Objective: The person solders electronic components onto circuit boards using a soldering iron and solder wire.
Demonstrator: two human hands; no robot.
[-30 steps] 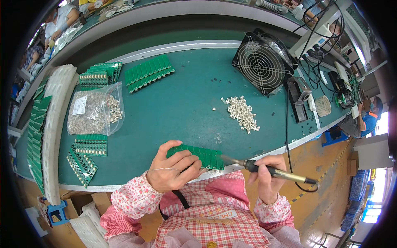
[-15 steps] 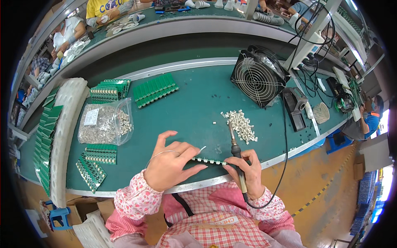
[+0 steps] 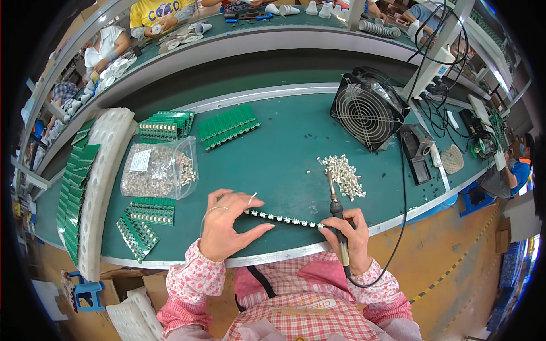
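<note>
In my right hand (image 3: 351, 236) is a soldering iron (image 3: 336, 210), its tip pointing away toward a heap of small white connectors (image 3: 344, 177). The thumb and fingertips of that hand also pinch the right end of a narrow green circuit board strip (image 3: 287, 220). White parts line the strip's edge. My left hand (image 3: 227, 224) is at the strip's left end, thumb spread from the bent fingers. A thin solder wire (image 3: 215, 208) runs through its fingers, its end sticking up past them. Whether the left fingers touch the strip I cannot tell.
A bag of connectors (image 3: 156, 170) lies left, among stacked green boards (image 3: 230, 126). A long white foam tray (image 3: 102, 193) with boards beside it borders the left side. At the back right stand a black fan (image 3: 367, 111) and an iron stand (image 3: 416, 153). Co-workers sit beyond.
My left hand has drawn back left from the strip's middle, so more of the strip shows. The whole view has shifted slightly. My right hand keeps the iron and the strip's end.
</note>
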